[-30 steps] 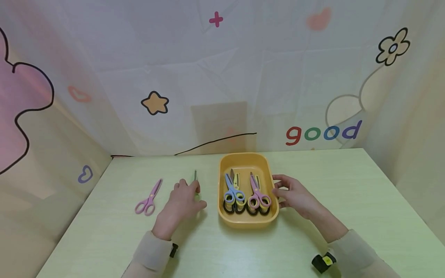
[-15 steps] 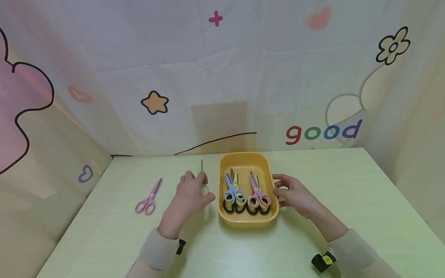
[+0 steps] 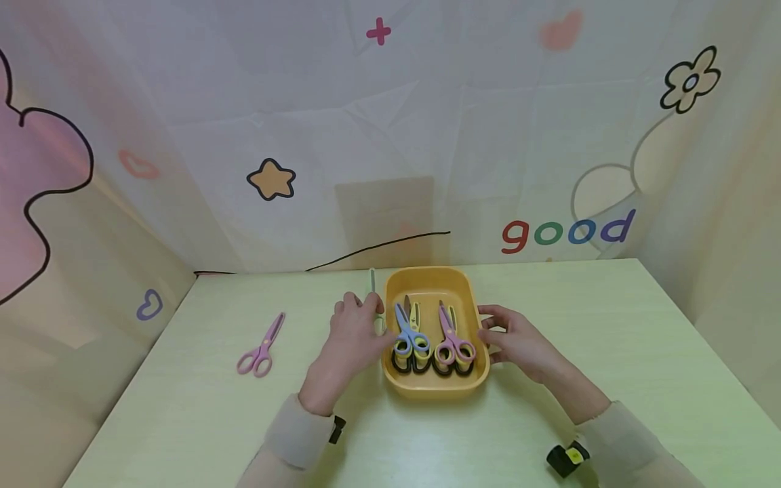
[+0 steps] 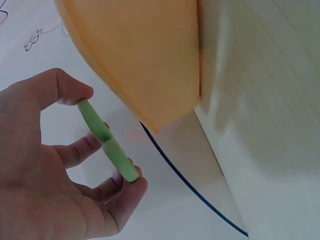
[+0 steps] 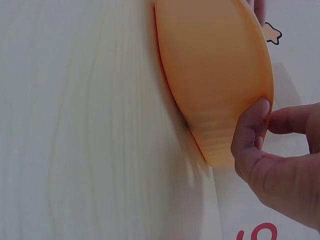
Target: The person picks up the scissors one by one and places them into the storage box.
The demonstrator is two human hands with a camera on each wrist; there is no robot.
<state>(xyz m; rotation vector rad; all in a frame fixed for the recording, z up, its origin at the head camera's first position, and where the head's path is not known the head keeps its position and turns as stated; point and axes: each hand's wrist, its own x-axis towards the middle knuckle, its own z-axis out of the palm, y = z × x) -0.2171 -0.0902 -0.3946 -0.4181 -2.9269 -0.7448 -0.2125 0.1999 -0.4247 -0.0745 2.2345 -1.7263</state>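
My left hand [image 3: 355, 331] holds green scissors [image 4: 120, 160] by the handle loops, between thumb and fingers, in the left wrist view. Their pale blades [image 3: 372, 280] point away, just left of the yellow tray [image 3: 436, 392]. The left thumb reaches the tray's left rim. My right hand [image 3: 518, 346] grips the tray's right rim, with fingers against the outer wall in the right wrist view. Inside the tray lie blue scissors [image 3: 401, 325] and pink scissors [image 3: 448, 333], on top of yellow and black-handled ones. Another pair of pink scissors [image 3: 262, 354] lies on the table at left.
The pale green table [image 3: 183, 420] runs back to a printed curtain [image 3: 390, 135], which also hangs along both sides. A black wrist camera [image 3: 567, 459] sits by the right sleeve. The tray's walls rise around the scissors in it.
My left hand has moved to the right and slightly away with the green scissors, from the table's middle left to the tray's left side. The right hand and tray have stayed in place.
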